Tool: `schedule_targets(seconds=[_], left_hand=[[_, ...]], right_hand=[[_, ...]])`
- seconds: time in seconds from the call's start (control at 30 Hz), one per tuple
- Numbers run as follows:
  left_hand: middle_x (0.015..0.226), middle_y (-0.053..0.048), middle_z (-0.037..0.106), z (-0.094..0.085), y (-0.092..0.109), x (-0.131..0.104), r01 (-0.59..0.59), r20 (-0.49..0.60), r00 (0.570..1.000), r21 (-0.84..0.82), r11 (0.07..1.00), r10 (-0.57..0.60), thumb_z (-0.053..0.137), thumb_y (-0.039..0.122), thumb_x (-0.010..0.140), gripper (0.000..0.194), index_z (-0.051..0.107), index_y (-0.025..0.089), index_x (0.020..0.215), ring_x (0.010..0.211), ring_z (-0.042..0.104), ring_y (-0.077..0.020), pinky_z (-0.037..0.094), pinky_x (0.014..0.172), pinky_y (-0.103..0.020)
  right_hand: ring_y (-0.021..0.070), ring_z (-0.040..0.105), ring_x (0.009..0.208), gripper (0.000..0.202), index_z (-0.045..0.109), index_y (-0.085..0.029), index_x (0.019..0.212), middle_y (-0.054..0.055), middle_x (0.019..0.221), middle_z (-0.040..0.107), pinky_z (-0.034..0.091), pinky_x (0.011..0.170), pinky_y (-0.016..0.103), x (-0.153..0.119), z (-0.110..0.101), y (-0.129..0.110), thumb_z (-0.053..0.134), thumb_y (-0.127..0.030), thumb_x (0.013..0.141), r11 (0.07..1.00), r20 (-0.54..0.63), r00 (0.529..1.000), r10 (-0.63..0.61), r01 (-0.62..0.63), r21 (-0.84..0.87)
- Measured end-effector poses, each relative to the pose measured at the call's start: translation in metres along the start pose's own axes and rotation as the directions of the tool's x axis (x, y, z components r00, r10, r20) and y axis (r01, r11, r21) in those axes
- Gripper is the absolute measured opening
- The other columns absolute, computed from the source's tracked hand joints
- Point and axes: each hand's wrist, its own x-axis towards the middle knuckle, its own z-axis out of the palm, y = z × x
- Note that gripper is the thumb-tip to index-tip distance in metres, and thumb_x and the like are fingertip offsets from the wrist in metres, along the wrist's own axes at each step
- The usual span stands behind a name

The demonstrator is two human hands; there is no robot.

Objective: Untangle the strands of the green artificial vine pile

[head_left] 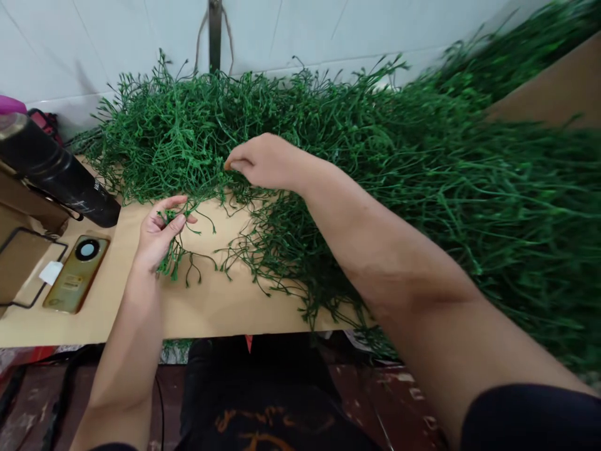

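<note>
Long green artificial stems lie in a thick heap along the back of the tan work surface and spread over its right side. At the left of the surface, my left hand has a small bunch of green sprigs between thumb and curled fingers, some hanging below the palm. My right hand is over the middle of the heap, thumb and fingertips pinched together at the stems. Whatever is between those fingertips is too small to make out.
On the left lie a phone and a black bottle, beside a cardboard box and a thin black wire frame. A brown board rises at the back right. Behind the heap is a pale wall with a dark upright post.
</note>
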Motion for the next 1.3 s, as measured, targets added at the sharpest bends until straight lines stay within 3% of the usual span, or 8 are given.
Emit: schedule_targets(seconds=[0.13,0.27,0.53,0.7,0.87,1.03,1.13,1.3], left_hand=[[0.073,-0.001,0.066,0.000,0.001,-0.006,-0.010,0.042,0.999,0.014,1.000,0.010,0.078,0.035,0.062,0.039,0.065,0.020,0.096,0.071,0.063,-0.0131,0.045,0.062,-0.022],[0.071,0.000,0.066,0.000,-0.001,-0.010,-0.037,0.089,0.995,0.020,0.999,0.035,0.077,0.030,0.064,0.036,0.066,0.021,0.097,0.072,0.063,-0.0125,0.047,0.069,-0.022],[0.069,0.000,0.059,0.002,-0.004,-0.008,0.007,0.045,0.999,0.074,0.997,-0.010,0.072,0.038,0.069,0.033,0.067,0.021,0.097,0.063,0.054,-0.0111,0.041,0.057,-0.023],[0.057,0.002,0.050,-0.003,-0.003,-0.004,0.018,0.022,1.000,-0.230,0.973,-0.013,0.068,0.033,0.073,0.018,0.069,0.020,0.086,0.049,0.039,-0.0053,0.032,0.049,-0.022],[0.041,0.007,0.039,-0.015,-0.003,0.004,-0.013,0.020,0.999,-0.553,0.833,0.030,0.069,0.022,0.065,0.010,0.064,0.019,0.073,0.042,0.035,-0.0049,0.032,0.044,-0.018],[0.041,0.007,0.040,-0.013,-0.003,0.007,0.028,-0.003,0.999,-0.687,0.726,-0.042,0.063,0.009,0.061,0.016,0.063,0.016,0.076,0.043,0.039,-0.0050,0.033,0.044,-0.016],[0.042,0.006,0.043,-0.011,-0.003,0.007,0.045,-0.050,0.994,-0.650,0.759,-0.102,0.060,0.011,0.060,0.017,0.063,0.016,0.075,0.043,0.042,-0.0058,0.034,0.045,-0.017],[0.048,0.001,0.056,-0.013,-0.014,0.012,0.039,-0.160,0.982,-0.344,0.938,-0.100,0.061,0.016,0.056,0.015,0.065,0.016,0.070,0.045,0.049,-0.0090,0.039,0.048,-0.022]], right_hand=[[0.0155,0.058,0.095,0.029,0.062,-0.016,0.101,0.004,0.098,0.064,0.047,0.085,0.035,-0.020,-0.022,-0.043,0.038,-0.030,0.092,0.993,-0.086,0.996,0.033,-0.023,0.114],[0.0176,0.053,0.109,0.029,0.057,-0.015,0.112,0.008,0.115,0.060,0.043,0.093,0.036,-0.030,-0.002,-0.072,0.049,-0.026,0.086,0.972,0.056,0.993,-0.103,0.089,0.219],[0.0102,0.051,0.071,0.032,0.056,-0.010,0.112,0.001,0.078,0.058,0.044,0.071,0.027,-0.051,0.022,-0.056,0.050,-0.016,0.081,0.909,0.064,0.996,0.057,-0.079,0.409],[0.0113,0.055,0.084,0.042,0.045,-0.014,0.124,0.007,0.101,0.060,0.047,0.077,0.028,-0.060,0.034,-0.040,0.049,-0.029,0.086,0.815,-0.004,0.987,0.160,-0.130,0.565],[0.0227,0.048,0.117,0.071,0.045,-0.012,0.129,0.015,0.127,0.053,0.038,0.100,0.040,-0.065,0.065,-0.048,0.068,-0.043,0.069,0.777,0.095,0.996,0.000,-0.059,0.626],[0.0163,0.055,0.085,0.020,0.064,-0.008,0.089,0.007,0.084,0.064,0.042,0.081,0.032,-0.061,0.070,-0.061,0.061,-0.023,0.077,0.804,0.160,0.986,0.052,-0.136,0.578],[0.0083,0.047,0.064,0.014,0.059,-0.011,0.073,-0.002,0.065,0.053,0.038,0.065,0.025,-0.060,0.063,-0.054,0.055,-0.021,0.081,0.660,0.108,0.970,0.216,-0.227,0.716],[0.0041,0.041,0.057,0.014,0.050,-0.015,0.072,-0.006,0.061,0.045,0.037,0.059,0.020,-0.063,0.055,-0.041,0.057,-0.022,0.082,0.165,0.165,0.872,0.460,-0.267,0.950]])
